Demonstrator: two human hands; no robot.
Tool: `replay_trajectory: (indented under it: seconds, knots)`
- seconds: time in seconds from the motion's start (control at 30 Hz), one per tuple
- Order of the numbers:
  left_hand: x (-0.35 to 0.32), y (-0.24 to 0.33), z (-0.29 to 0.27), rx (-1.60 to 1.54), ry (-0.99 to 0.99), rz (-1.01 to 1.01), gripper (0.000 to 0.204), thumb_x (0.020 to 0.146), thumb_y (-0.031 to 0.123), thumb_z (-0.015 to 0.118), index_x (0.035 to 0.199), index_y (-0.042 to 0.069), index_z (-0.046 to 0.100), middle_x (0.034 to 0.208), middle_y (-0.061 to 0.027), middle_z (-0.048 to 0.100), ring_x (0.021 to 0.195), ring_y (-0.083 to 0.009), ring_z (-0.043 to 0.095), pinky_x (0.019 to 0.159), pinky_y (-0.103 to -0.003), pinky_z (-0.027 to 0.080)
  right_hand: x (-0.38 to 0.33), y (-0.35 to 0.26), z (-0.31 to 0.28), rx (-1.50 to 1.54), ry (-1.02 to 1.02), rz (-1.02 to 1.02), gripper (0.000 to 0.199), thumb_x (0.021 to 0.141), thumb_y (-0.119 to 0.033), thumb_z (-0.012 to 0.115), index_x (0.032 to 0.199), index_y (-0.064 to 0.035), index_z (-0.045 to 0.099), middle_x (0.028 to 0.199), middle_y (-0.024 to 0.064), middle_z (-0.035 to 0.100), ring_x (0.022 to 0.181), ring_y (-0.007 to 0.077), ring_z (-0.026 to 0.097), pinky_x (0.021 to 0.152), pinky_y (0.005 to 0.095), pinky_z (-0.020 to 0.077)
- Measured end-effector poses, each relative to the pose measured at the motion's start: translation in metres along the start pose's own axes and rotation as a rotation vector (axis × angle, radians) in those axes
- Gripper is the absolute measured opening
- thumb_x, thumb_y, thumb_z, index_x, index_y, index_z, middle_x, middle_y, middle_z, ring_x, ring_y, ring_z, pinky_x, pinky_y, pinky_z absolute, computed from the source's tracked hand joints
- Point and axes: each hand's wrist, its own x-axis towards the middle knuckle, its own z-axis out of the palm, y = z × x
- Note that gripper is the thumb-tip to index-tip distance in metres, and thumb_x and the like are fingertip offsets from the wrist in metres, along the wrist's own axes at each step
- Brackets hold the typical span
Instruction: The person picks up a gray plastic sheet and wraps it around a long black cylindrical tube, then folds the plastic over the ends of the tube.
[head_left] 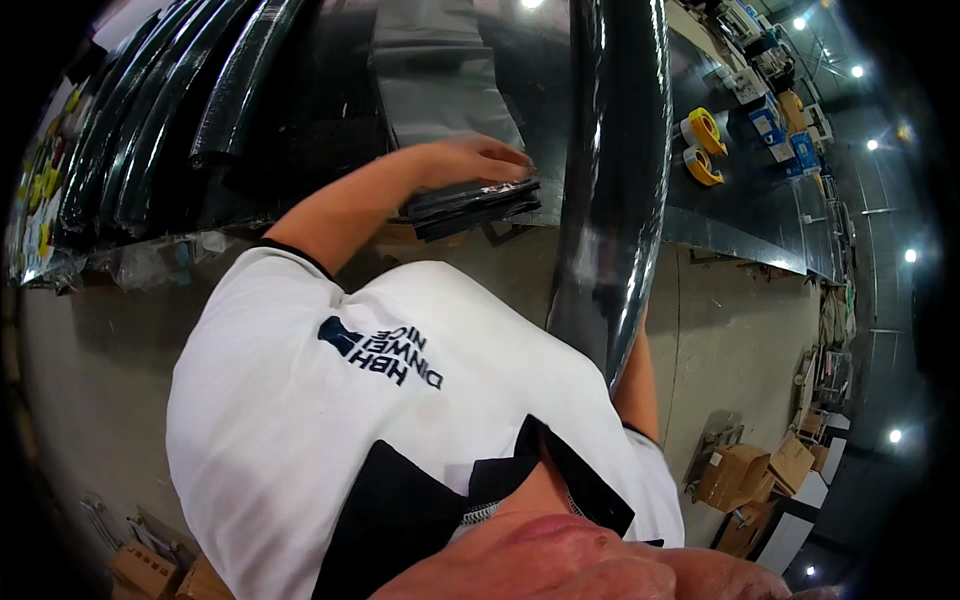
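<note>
My left hand (475,161) reaches across a stack of flat dark plastic bags (472,208) at the table's near edge. Its fingers are stretched out and slightly blurred, close over the top of the stack. From there a long grey plastic sheet (445,80) runs away over the table. Right of it, a thick roll wrapped in glossy black film (612,190) sticks out past the table edge and leans near my body. My right forearm (637,385) goes up behind this roll, which hides my right hand.
Several more film-wrapped dark rolls (245,85) lie at the left of the dark table (740,215). Yellow tape rolls (703,131) and small blue boxes (768,125) sit at the right. Cardboard boxes (735,475) stand on the floor at lower right.
</note>
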Motion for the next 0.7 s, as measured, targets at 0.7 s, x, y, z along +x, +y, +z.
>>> replay_trajectory:
  seconds: [0.7]
  knots:
    - [0.037, -0.051, -0.11, 0.788, -0.26, -0.509, 0.042, 0.078, 0.034, 0.067, 0.107, 0.003, 0.071, 0.101, -0.0135, 0.07, 0.087, -0.0275, 0.063, 0.077, -0.042, 0.05, -0.129, 0.087, -0.011, -0.302, 0.429, 0.05, 0.08, 0.092, -0.071, 0.038, 0.138, -0.0062, 0.049, 0.13, 0.012, 0.058, 0.116, 0.0244, 0.057, 0.101, 0.0381, 0.0449]
